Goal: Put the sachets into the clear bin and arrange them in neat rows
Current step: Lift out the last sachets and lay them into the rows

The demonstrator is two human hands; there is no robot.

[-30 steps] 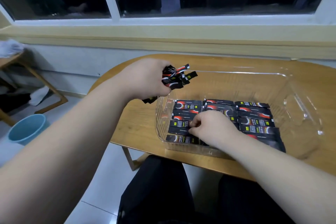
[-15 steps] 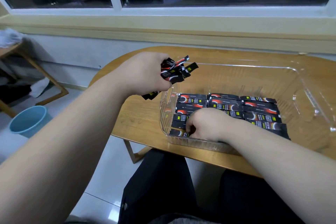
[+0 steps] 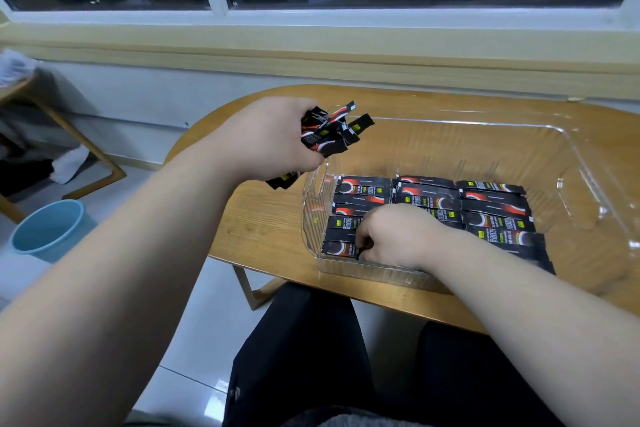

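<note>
Left hand (image 3: 273, 139): gripping a sachet bundle (image 3: 329, 132) above the left rim of the clear bin (image 3: 485, 127).
Right hand (image 3: 398, 236): inside the bin — fingers curled, pinching a front-row sachet (image 3: 337, 248).

L hand (image 3: 277, 139) grips a bunch of sachets (image 3: 329, 132) over the clear bin (image 3: 588, 163), at its 10 o'clock corner. R hand (image 3: 394, 236), fingers curled, pinches a sachet (image 3: 341, 248) at the bin's 7 o'clock corner. Flat rows of sachets (image 3: 495, 215) cover the bin's near half. Bin sits on wood counter (image 3: 263, 218).
</note>
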